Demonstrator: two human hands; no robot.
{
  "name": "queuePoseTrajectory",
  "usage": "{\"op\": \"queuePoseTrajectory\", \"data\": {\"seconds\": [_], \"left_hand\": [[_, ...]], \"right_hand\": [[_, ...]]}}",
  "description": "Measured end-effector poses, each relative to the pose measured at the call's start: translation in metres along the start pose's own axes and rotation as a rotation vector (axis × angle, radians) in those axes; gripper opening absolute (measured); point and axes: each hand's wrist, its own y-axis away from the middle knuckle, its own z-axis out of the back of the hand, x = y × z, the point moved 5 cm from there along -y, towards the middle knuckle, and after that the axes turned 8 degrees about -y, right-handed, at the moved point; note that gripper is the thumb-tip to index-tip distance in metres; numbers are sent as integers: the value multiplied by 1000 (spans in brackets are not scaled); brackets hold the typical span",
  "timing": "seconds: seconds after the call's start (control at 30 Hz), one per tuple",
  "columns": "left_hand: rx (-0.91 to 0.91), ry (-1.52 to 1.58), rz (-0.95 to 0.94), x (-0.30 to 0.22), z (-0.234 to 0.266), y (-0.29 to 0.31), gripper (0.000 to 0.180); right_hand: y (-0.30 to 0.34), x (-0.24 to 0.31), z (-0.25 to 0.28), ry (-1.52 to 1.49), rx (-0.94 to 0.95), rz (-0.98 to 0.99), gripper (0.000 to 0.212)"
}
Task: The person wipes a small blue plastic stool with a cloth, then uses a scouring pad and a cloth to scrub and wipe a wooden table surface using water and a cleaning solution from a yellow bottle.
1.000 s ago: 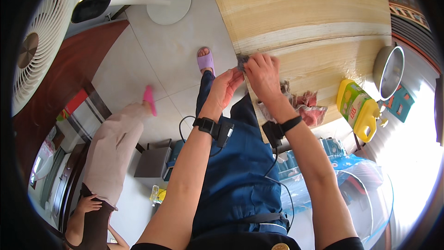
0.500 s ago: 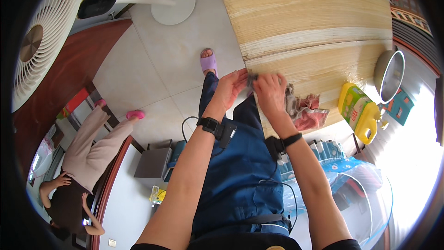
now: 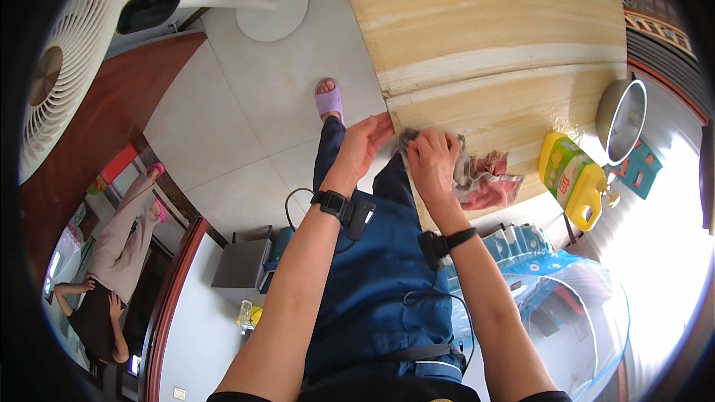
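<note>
My right hand (image 3: 432, 158) is closed, fingers bent down on a dark grey fuzzy wad (image 3: 408, 136) at the left edge of the wooden tabletop (image 3: 506, 11). Whether this wad is a scourer or a bunched end of cloth cannot be made out. A crumpled plaid cloth (image 3: 491, 182) in red, grey and white lies just right of that hand, partly hidden behind it. My left hand (image 3: 365, 145) is open and empty-looking, its fingers stretched toward the table's edge, with the fingertips against or beside it.
A yellow jug (image 3: 573, 179) with a green label lies toward the right, beside a metal bowl (image 3: 625, 120) tipped on its side. Wet patches shine near them. Left stand a white fan (image 3: 272, 6) and another person (image 3: 112, 253). A dark grey box (image 3: 242, 263) stands behind my left arm.
My right hand and the dark wad have shifted slightly inward from the table's edge and toward me. The left hand stays by the edge. The other person at the left has changed stance.
</note>
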Motion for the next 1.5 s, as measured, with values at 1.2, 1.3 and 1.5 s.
{"op": "queuePoseTrajectory", "data": {"seconds": [1.2, 1.3, 1.5], "left_hand": [[-33, -192, -207, -38, 2, -1, 46], [-172, -287, -419, -80, -16, -6, 37], [-527, -887, -815, -113, -64, -35, 45]], "right_hand": [[-155, 21, 5, -131, -282, -4, 7], [-171, 11, -2, -268, -221, -81, 7], [-184, 3, 22, -292, -70, -71, 14]]}}
